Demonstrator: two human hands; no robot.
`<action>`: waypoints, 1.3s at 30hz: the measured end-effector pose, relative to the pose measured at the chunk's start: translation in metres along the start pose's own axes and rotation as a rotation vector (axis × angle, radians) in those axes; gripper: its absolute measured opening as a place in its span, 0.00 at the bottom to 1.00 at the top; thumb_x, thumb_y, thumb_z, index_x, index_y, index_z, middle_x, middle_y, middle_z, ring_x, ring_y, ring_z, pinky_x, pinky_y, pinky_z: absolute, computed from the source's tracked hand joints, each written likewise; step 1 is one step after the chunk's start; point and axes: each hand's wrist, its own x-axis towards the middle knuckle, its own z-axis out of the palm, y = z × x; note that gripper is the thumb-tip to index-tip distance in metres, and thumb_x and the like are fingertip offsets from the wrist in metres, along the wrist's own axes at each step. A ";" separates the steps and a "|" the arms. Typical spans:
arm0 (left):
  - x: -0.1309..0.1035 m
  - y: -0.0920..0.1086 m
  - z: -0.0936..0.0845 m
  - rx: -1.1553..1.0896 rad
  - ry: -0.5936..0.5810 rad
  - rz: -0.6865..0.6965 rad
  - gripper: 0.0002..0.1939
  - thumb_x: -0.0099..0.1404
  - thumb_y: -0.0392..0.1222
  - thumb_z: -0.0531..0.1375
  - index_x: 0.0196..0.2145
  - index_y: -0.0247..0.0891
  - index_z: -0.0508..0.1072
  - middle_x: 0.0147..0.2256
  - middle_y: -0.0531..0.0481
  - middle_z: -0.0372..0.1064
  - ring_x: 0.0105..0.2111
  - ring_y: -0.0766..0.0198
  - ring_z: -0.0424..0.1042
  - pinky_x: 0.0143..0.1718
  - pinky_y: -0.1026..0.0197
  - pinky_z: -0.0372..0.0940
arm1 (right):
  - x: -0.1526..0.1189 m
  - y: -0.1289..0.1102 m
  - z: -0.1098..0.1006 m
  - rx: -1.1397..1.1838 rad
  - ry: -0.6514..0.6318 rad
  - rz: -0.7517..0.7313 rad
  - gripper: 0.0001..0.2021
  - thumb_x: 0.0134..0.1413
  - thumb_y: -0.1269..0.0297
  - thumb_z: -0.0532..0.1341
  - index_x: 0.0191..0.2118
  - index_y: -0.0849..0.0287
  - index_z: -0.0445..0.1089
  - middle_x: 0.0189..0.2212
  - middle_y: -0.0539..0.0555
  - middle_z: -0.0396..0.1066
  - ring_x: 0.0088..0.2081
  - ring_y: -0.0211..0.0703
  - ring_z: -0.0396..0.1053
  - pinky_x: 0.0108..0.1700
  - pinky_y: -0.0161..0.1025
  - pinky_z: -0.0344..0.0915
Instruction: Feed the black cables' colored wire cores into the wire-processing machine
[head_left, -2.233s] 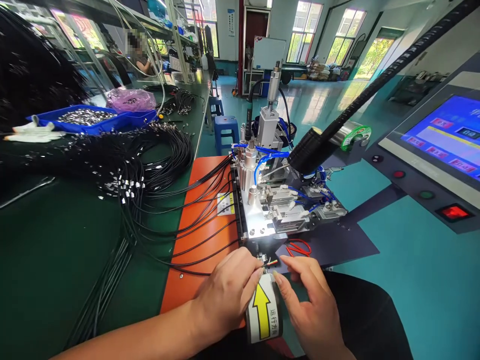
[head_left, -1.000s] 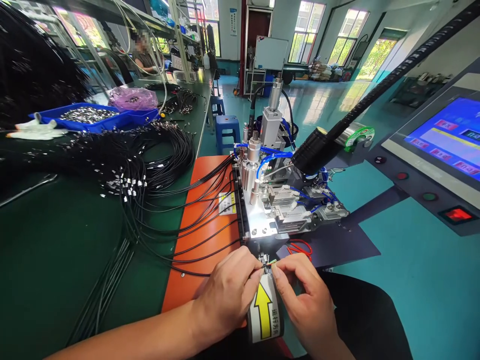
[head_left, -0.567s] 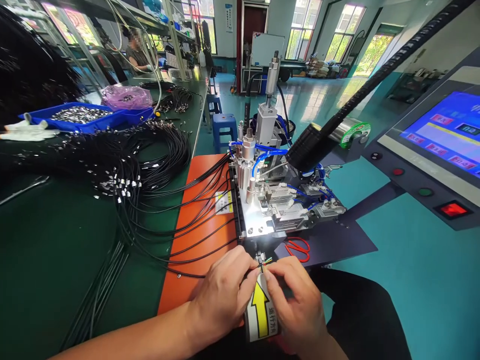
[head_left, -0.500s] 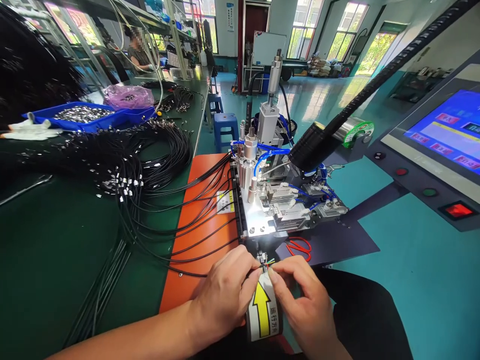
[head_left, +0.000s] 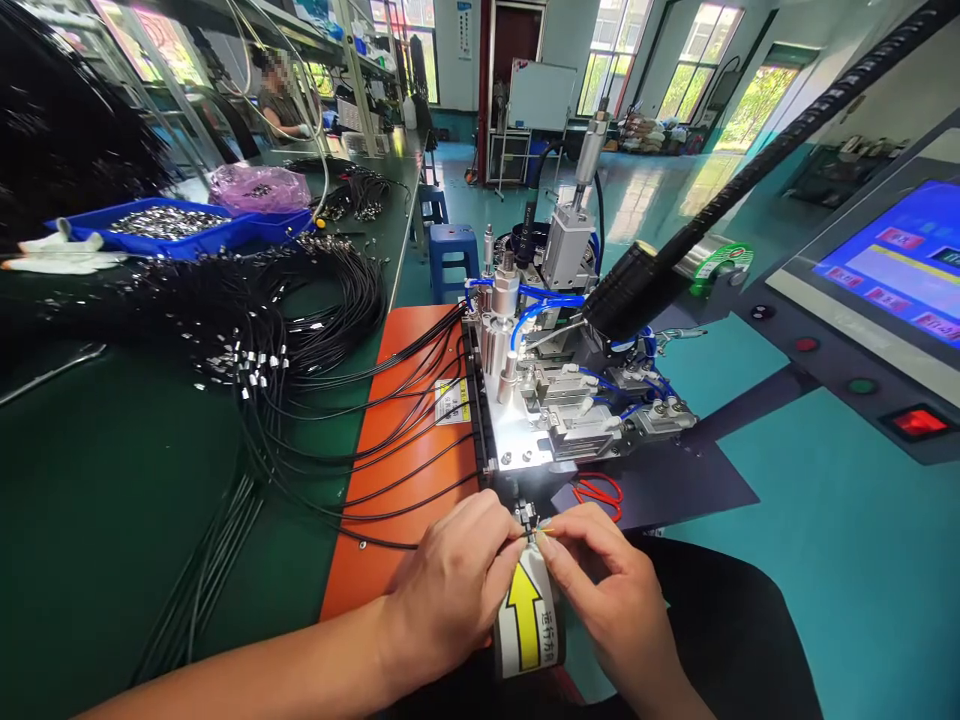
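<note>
My left hand [head_left: 466,572] pinches a black cable [head_left: 394,544] close to its end, thumb against forefinger. Opposite it, the thumb and forefinger of my right hand [head_left: 611,590] are closed on thin coloured wires [head_left: 546,530] at the cable's tip. Both sets of fingertips meet just in front of a small metal fixture [head_left: 526,512] on the near end of a bench machine [head_left: 517,445]. Beneath them is a rounded white-labelled part with a yellow arrow [head_left: 527,625]. My fingers partly cover the wire ends.
Several black cables run over the orange plate [head_left: 405,400] from a large coil [head_left: 345,300] at left. Red-handled scissors [head_left: 598,490] lie beside the machine. A solder spool [head_left: 720,265] and a control panel [head_left: 862,340] stand at right. A blue tray [head_left: 247,238] holds small metal parts.
The coloured wires, fanned out before, are now drawn together at my right fingertips. The machine's tall rear cylinder has shifted right. My left hand stays almost where it was.
</note>
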 end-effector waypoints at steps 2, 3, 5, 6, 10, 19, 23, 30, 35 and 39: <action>0.000 0.000 0.000 -0.001 0.001 0.004 0.07 0.71 0.36 0.53 0.34 0.39 0.67 0.31 0.50 0.64 0.33 0.61 0.64 0.33 0.60 0.58 | 0.002 0.001 -0.001 0.026 -0.020 0.031 0.07 0.59 0.59 0.64 0.35 0.56 0.75 0.34 0.53 0.71 0.37 0.46 0.69 0.39 0.39 0.64; 0.000 -0.001 0.000 -0.001 0.001 0.005 0.07 0.71 0.36 0.53 0.33 0.39 0.67 0.31 0.50 0.64 0.33 0.61 0.64 0.33 0.60 0.58 | 0.002 0.001 -0.001 0.039 -0.033 0.045 0.07 0.59 0.59 0.64 0.35 0.56 0.75 0.33 0.53 0.71 0.37 0.46 0.69 0.38 0.39 0.64; -0.001 -0.001 0.000 0.001 -0.001 0.009 0.07 0.71 0.36 0.53 0.33 0.39 0.67 0.31 0.50 0.64 0.33 0.61 0.64 0.33 0.60 0.58 | 0.003 0.000 -0.002 0.062 -0.055 0.062 0.08 0.59 0.58 0.64 0.34 0.57 0.74 0.33 0.53 0.70 0.36 0.46 0.69 0.38 0.39 0.64; -0.001 -0.001 0.000 0.001 -0.004 0.011 0.07 0.71 0.36 0.53 0.34 0.39 0.68 0.31 0.50 0.64 0.33 0.61 0.64 0.33 0.60 0.58 | 0.004 0.000 -0.003 0.070 -0.062 0.064 0.08 0.59 0.58 0.64 0.34 0.57 0.74 0.33 0.53 0.70 0.36 0.46 0.68 0.38 0.39 0.64; -0.001 -0.002 0.000 0.000 -0.016 0.010 0.07 0.71 0.36 0.53 0.35 0.39 0.69 0.31 0.50 0.64 0.33 0.61 0.64 0.33 0.60 0.58 | 0.007 -0.004 -0.005 0.067 -0.092 0.060 0.09 0.60 0.59 0.63 0.32 0.58 0.73 0.31 0.52 0.69 0.35 0.44 0.67 0.37 0.39 0.62; 0.001 0.001 -0.002 -0.050 -0.012 -0.027 0.07 0.71 0.37 0.54 0.35 0.39 0.70 0.32 0.50 0.65 0.33 0.62 0.65 0.33 0.61 0.59 | 0.014 -0.005 -0.002 0.164 -0.081 0.059 0.10 0.59 0.60 0.65 0.29 0.59 0.74 0.29 0.51 0.69 0.33 0.42 0.67 0.36 0.37 0.62; 0.002 0.004 -0.005 -0.107 0.015 -0.070 0.05 0.69 0.36 0.56 0.34 0.38 0.69 0.31 0.51 0.66 0.31 0.63 0.66 0.32 0.62 0.59 | 0.011 -0.004 0.009 0.256 0.016 0.071 0.09 0.57 0.60 0.66 0.28 0.58 0.74 0.28 0.50 0.68 0.31 0.40 0.66 0.34 0.36 0.62; 0.000 0.003 -0.003 -0.058 0.022 0.041 0.09 0.70 0.35 0.55 0.32 0.37 0.71 0.28 0.50 0.64 0.31 0.62 0.64 0.32 0.61 0.58 | 0.001 0.002 0.027 0.287 0.129 0.059 0.10 0.59 0.61 0.65 0.28 0.58 0.72 0.29 0.49 0.67 0.32 0.40 0.66 0.36 0.35 0.63; 0.001 0.001 -0.002 -0.026 -0.001 0.044 0.08 0.71 0.37 0.54 0.36 0.38 0.72 0.30 0.49 0.65 0.32 0.61 0.64 0.33 0.60 0.58 | 0.003 0.002 0.007 0.296 0.015 0.205 0.11 0.56 0.55 0.66 0.34 0.57 0.72 0.28 0.49 0.67 0.30 0.40 0.65 0.33 0.34 0.64; 0.001 0.001 -0.002 -0.009 -0.020 0.052 0.09 0.72 0.36 0.53 0.35 0.37 0.72 0.30 0.48 0.65 0.32 0.61 0.64 0.34 0.59 0.59 | 0.010 -0.001 -0.018 0.172 -0.053 0.238 0.15 0.59 0.50 0.62 0.40 0.58 0.73 0.29 0.51 0.68 0.30 0.41 0.65 0.32 0.35 0.63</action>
